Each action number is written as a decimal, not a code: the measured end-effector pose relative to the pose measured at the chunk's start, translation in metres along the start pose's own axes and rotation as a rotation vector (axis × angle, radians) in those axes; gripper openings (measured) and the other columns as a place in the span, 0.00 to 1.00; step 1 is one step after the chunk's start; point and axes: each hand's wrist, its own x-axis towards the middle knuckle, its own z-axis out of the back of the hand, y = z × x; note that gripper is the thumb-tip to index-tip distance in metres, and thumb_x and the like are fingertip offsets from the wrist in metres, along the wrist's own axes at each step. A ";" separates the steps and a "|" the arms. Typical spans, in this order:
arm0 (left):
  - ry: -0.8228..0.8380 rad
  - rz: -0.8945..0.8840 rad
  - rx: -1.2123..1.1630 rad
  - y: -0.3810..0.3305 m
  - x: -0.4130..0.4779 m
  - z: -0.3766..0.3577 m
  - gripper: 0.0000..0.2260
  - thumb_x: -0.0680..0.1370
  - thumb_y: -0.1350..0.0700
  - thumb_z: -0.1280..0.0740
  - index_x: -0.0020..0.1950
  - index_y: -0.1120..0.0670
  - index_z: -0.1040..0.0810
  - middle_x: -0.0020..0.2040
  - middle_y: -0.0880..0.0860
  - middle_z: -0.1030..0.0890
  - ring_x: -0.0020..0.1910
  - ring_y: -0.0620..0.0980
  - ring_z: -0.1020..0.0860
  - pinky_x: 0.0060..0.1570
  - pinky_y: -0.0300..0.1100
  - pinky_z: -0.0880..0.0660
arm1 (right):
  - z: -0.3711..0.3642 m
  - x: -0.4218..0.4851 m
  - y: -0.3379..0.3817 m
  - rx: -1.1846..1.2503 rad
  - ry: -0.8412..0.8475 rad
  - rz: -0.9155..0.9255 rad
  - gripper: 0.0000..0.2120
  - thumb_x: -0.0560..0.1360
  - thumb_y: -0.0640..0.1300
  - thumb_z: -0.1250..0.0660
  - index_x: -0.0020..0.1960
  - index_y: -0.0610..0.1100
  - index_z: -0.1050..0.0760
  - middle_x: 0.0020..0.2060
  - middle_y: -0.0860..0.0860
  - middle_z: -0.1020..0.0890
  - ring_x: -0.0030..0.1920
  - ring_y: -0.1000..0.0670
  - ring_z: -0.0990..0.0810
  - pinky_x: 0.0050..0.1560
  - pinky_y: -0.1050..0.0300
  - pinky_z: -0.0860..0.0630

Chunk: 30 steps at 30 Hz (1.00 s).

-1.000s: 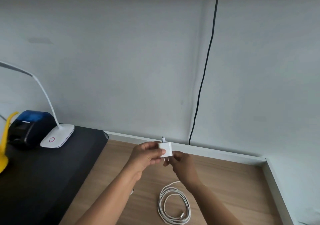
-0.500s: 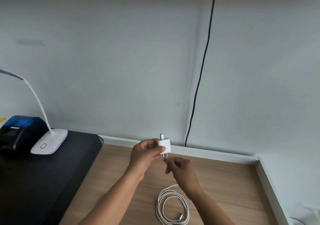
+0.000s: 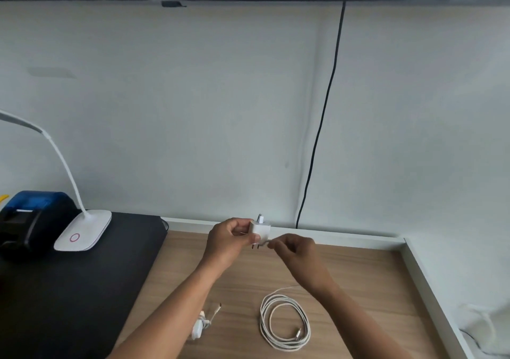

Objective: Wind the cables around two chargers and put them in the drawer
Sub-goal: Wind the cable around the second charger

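White charger (image 3: pixel 260 228) gripped in left hand (image 3: pixel 229 241); right hand (image 3: pixel 296 256) apparently pinches its cable (image 3: pixel 265 320). Most lies coiled on counter (image 3: pixel 358 289): winding barely begun; second charger (image 3: pixel 198 329) and drawer pending.

charger (image 3: pixel 260 227) white | cable (image 3: pixel 265 322) white | desk (image 3: pixel 358 289) light wood-grain | mat (image 3: pixel 69 289) black

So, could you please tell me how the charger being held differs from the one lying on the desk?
The held charger is gripped in the left hand above the desk, prongs down; the desk charger lies flat, untouched. The held charger's cable sits mostly in a loose coil; the desk charger's cable looks bunched close against it. Both are small and white.
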 end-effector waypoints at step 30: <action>0.380 -0.010 0.036 0.003 0.000 0.015 0.16 0.68 0.67 0.24 0.52 0.54 0.16 0.48 0.55 0.14 0.44 0.46 0.17 0.52 0.41 0.21 | 0.018 0.062 0.026 -0.065 0.160 0.004 0.06 0.65 0.44 0.21 0.34 0.48 0.18 0.30 0.52 0.18 0.32 0.55 0.28 0.37 0.62 0.31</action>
